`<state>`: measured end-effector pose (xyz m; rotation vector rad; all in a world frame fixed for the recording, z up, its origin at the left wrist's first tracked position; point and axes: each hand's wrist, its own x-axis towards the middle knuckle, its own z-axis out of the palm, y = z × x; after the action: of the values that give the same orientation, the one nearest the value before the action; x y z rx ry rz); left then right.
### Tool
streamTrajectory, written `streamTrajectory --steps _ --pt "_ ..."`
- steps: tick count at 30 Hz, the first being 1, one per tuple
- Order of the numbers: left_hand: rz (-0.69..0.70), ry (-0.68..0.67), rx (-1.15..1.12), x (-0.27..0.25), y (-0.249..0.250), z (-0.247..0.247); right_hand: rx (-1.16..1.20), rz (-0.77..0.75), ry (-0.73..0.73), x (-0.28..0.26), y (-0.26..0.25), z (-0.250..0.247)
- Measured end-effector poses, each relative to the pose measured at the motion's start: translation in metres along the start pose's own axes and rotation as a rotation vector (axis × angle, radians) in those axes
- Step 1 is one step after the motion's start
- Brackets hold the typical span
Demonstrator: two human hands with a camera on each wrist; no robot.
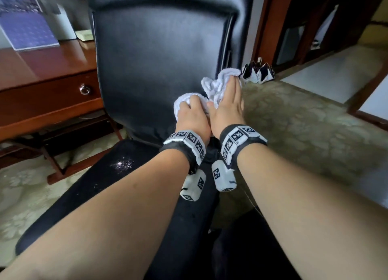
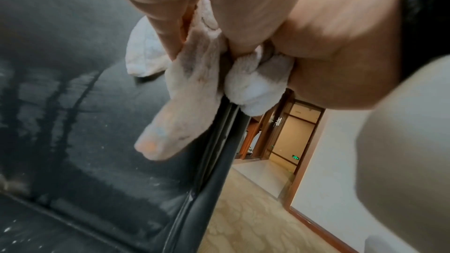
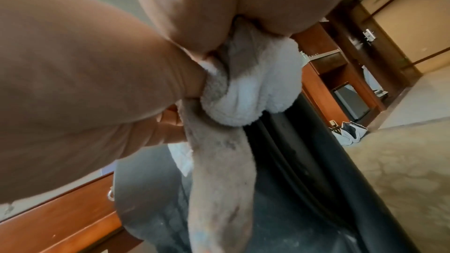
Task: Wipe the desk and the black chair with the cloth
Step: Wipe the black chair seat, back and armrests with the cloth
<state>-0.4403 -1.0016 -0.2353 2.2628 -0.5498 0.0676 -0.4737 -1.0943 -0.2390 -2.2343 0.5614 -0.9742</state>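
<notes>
The black chair [image 1: 157,55] fills the middle of the head view, its padded back facing me. A crumpled white cloth [image 1: 218,84] lies against the lower right of that back, near its edge. My left hand [image 1: 190,111] grips the cloth's left end with curled fingers. My right hand [image 1: 228,99] presses its right part with straight fingers. In the left wrist view the cloth [image 2: 185,88] hangs from my fingers over streaked black leather [image 2: 73,122]. In the right wrist view the bunched cloth [image 3: 243,95] sits under my palm. The wooden desk [image 1: 42,69] stands to the left.
A calendar [image 1: 23,21] stands on the desk, above a drawer with a round knob [image 1: 85,89]. A folded umbrella [image 1: 258,72] lies on the patterned carpet [image 1: 304,132] right of the chair. Dark wooden door frames [image 1: 270,23] rise at the back right.
</notes>
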Motion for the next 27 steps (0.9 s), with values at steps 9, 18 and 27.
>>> streamTrajectory --steps 9,18,27 --pt "0.01 0.034 0.033 0.016 -0.061 0.037 0.117 0.21 -0.08 -0.01 0.046 0.066" --pt "0.107 0.13 0.045 0.016 -0.08 0.06 0.182 0.195 -0.043 -0.012 0.057 0.077" --pt "-0.241 -0.374 0.256 0.002 -0.151 0.069 0.193 0.71 -0.425 -0.079 0.095 0.119"
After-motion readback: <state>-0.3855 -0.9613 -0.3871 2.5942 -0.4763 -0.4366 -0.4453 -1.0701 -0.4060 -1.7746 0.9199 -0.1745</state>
